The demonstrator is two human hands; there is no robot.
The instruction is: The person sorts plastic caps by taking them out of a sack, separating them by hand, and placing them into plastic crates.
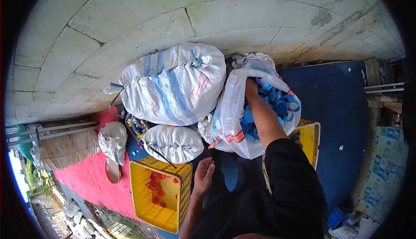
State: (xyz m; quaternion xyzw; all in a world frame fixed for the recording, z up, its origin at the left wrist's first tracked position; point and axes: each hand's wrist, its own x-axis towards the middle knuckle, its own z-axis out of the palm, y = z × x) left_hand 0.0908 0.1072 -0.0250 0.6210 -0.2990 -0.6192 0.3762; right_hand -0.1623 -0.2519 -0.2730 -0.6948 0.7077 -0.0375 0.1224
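Observation:
My right arm reaches down into an open white woven sack filled with blue plastic bottle caps. At the sack's inner edge is my right hand; its fingers are hidden, so what they hold does not show. My left hand hangs loosely bent in front of my body, with nothing visible in it. It is nearest to a small tied white sack and a yellow crate with several red caps inside.
A large tied sack with blue stripes lies against the block wall. Another yellow crate stands partly behind my right arm. Leftward are a smaller sack, a container of mixed caps and a red floor covering. Blue sheeting covers the right.

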